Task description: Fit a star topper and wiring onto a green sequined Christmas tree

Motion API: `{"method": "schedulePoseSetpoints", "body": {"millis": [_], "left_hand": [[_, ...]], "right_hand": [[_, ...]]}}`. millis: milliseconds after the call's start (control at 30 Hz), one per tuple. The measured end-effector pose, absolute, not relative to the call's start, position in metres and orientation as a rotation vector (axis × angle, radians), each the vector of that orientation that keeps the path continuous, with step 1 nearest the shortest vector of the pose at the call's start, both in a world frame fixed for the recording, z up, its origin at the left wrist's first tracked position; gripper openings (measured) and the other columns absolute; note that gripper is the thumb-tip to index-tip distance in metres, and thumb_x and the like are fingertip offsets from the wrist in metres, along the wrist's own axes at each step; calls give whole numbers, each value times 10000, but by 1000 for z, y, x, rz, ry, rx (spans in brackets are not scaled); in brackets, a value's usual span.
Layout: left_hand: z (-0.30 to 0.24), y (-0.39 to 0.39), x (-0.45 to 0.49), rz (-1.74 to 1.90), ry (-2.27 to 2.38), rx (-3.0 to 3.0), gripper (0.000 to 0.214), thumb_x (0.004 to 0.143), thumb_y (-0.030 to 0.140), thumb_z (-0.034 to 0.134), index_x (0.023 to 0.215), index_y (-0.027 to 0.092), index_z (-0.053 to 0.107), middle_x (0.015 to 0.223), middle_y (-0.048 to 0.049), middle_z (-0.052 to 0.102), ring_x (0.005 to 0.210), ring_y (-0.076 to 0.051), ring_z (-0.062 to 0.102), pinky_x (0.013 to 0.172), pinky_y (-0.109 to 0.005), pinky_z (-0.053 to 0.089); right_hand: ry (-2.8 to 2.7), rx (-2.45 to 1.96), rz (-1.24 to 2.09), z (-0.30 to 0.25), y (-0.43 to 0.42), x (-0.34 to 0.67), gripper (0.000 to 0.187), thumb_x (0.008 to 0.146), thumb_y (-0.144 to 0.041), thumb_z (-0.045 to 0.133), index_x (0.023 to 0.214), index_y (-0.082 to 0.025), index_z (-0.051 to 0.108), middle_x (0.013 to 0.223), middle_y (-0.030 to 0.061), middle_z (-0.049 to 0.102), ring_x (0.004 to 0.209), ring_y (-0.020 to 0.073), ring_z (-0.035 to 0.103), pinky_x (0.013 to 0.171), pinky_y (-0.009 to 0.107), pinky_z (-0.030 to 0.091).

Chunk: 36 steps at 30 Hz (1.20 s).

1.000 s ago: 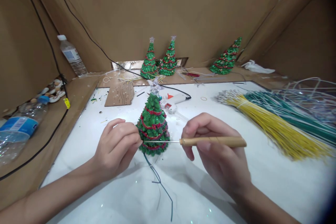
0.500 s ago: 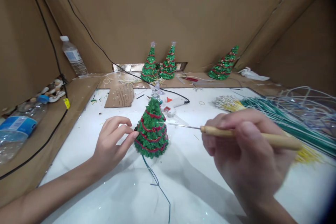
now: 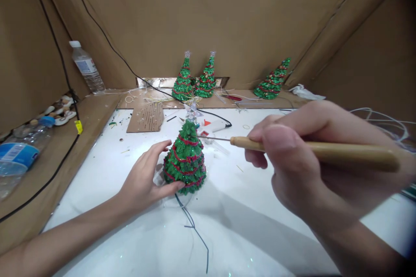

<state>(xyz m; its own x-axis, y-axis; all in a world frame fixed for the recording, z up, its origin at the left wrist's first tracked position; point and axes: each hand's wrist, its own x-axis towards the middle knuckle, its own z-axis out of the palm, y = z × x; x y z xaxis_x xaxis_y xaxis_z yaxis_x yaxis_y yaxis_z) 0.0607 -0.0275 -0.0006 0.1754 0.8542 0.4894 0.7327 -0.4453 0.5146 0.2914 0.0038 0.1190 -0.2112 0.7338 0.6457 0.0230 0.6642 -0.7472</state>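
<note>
Both grips are busy: my left hand (image 3: 147, 177) cups the base of the small green tree (image 3: 185, 162) at the middle of the desk (image 3: 136, 242), fingers spread open round its left side and thumb tip touching its bottom edge — steadying it, not closed on it. My right hand (image 3: 312, 169) is shut tight on the wooden handle of an awl (image 3: 312, 150), whose thin metal needle points left and ends just beside the tree's top.

I judge the tree nearly finished: red garland winds round it, a clear star (image 3: 192, 111) sits on top, and a dark wire (image 3: 193, 229) trails loose from its base toward me. What is left looks like small touch-ups near the tip.

On the white desk, a glue gun (image 3: 217, 126) lies just beyond the tree, a cardboard scrap (image 3: 146, 117) far left. Three finished trees (image 3: 195, 80) stand at the far edge against brown cardboard walls — water bottles (image 3: 85, 68) on the left ledge.
</note>
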Motion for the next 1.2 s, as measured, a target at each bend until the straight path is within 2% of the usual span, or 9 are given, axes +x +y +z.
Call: {"method": "schedulePoseSetpoints", "body": {"millis": [133, 400, 900, 1200], "left_hand": [[0, -27, 61, 1087, 1544, 2291, 769, 779, 402, 723, 1414, 244, 318, 1368, -151, 547, 1237, -312, 557, 982, -533, 497], [5, -26, 63, 1031, 1532, 2289, 711, 793, 418, 712, 1374, 241, 343, 1344, -123, 554, 1226, -280, 552, 993, -470, 483], [4, -27, 62, 1016, 1522, 2253, 686, 812, 433, 694, 1369, 264, 331, 1330, -105, 540, 1214, -266, 543, 985, -438, 484], [5, -27, 62, 1014, 1526, 2279, 697, 806, 438, 703, 1363, 259, 325, 1338, -111, 541, 1218, -264, 546, 998, -448, 474]], "right_hand": [[-1790, -584, 302, 121, 2, 285, 278, 917, -256, 591, 652, -246, 508, 548, -35, 515, 478, 85, 487, 420, 272, 308], [-1769, -479, 179, 120, 12, 283, 262, 892, -209, 601, 642, -222, 523, 514, -38, 504, 423, 76, 428, 368, 266, 254], [-1816, -543, 284, 135, 15, 275, 313, 913, -214, 573, 602, -211, 536, 502, -43, 440, 413, 56, 408, 391, 224, 271], [-1799, -534, 309, 133, 16, 275, 327, 910, -193, 569, 587, -208, 520, 490, -44, 448, 415, 65, 401, 390, 240, 291]]}}
